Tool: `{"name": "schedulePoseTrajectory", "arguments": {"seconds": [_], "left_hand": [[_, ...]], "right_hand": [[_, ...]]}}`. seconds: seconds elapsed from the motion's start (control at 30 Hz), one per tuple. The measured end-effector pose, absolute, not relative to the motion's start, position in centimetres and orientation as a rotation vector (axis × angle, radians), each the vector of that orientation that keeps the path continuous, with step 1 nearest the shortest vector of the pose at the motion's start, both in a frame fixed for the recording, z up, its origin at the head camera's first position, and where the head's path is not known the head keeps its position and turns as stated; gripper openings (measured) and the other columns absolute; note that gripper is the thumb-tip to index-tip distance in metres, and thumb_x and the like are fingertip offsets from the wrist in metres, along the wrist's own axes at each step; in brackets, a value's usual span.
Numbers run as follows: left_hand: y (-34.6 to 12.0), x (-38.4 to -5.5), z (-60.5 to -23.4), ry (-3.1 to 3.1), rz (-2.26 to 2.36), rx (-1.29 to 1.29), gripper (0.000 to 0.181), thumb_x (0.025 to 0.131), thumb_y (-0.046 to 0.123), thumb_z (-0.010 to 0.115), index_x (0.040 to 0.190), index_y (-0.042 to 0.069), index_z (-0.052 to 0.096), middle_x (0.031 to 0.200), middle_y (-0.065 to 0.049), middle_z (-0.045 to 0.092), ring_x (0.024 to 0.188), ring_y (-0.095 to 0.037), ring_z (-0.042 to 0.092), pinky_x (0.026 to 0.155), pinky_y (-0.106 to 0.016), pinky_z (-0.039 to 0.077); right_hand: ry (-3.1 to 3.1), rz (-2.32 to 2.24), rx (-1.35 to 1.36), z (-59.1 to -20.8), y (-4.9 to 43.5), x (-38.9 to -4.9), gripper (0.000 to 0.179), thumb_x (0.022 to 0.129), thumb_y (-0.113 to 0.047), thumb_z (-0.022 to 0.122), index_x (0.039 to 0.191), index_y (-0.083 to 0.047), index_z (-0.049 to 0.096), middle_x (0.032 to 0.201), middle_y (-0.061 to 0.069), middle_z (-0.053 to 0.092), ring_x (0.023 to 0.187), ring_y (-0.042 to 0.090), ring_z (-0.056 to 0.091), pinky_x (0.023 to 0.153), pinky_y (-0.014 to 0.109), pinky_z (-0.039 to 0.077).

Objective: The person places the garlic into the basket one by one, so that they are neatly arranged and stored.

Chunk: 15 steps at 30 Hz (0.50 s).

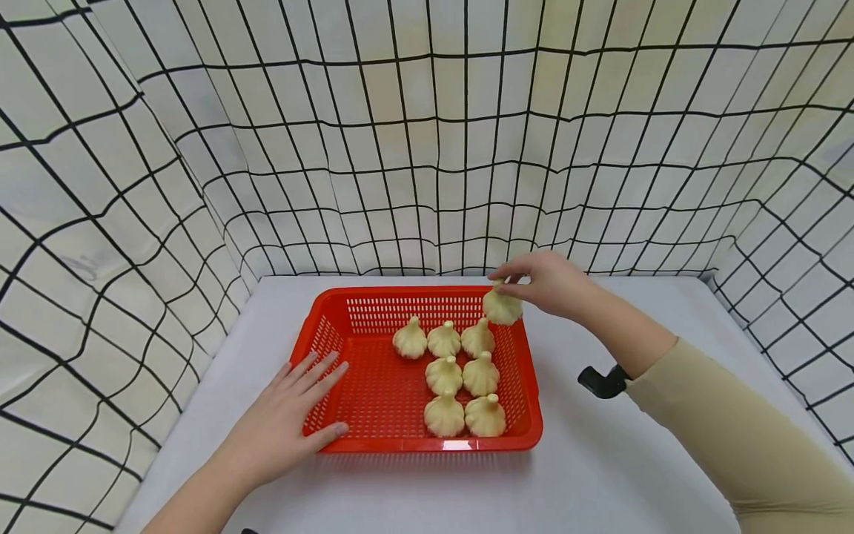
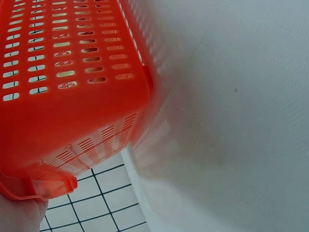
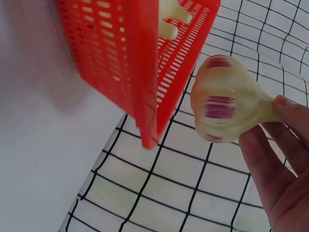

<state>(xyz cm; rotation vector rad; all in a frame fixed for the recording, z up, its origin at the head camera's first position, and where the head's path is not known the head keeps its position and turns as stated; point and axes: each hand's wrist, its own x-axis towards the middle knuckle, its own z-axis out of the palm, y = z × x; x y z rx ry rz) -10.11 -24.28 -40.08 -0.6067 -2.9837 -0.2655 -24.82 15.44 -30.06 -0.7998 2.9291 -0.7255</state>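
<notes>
My right hand (image 1: 543,283) pinches a garlic bulb (image 1: 502,307) by its stem, above the back right corner of a red plastic basket (image 1: 373,443). Purple streaks mark the pale underside of this garlic bulb (image 3: 219,104) in the right wrist view. Several more garlic bulbs (image 1: 444,377) stand stem-up in the basket's middle and right part. My left hand (image 1: 283,415) lies with fingers spread over the basket's left rim, its fingertips reaching over the inside. From the left wrist, only the basket's perforated outer wall (image 2: 72,111) and a bit of the hand show.
The basket stands on a white-covered table (image 1: 587,460). A black grid net (image 1: 434,148) over pale sheeting walls in the back and both sides. Beside the right forearm, a black wrist camera piece (image 1: 603,383) sticks out over the table.
</notes>
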Motion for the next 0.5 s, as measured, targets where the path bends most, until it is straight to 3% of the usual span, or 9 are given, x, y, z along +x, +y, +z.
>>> {"name": "schedulePoseTrajectory", "arguments": {"seconds": [0.3, 0.5], "left_hand": [[-24.3, -10.0, -40.1, -2.980, -0.273, -0.614, 0.083, 0.088, 0.059, 0.065, 0.157, 0.026, 0.032, 0.162, -0.004, 0.028, 0.149, -0.035, 0.020, 0.121, -0.037, -0.009], [-24.3, -10.0, -39.9, -2.985, -0.272, -0.615, 0.083, 0.088, 0.059, 0.064, 0.157, 0.026, 0.032, 0.162, -0.002, 0.026, 0.149, -0.035, 0.020, 0.121, -0.038, -0.009]], "right_hand": [[2.823, -0.723, -0.899, -29.5, 10.8, -25.5, 0.026, 0.094, -0.028, 0.070, 0.119, -0.022, 0.074, 0.116, -0.004, 0.069, 0.104, 0.016, 0.062, 0.087, 0.036, 0.054], [2.768, -0.696, -1.002, -29.6, 8.5, -25.7, 0.022, 0.095, -0.026, 0.069, 0.116, -0.020, 0.074, 0.114, -0.005, 0.070, 0.100, 0.013, 0.063, 0.085, 0.031, 0.053]]}}
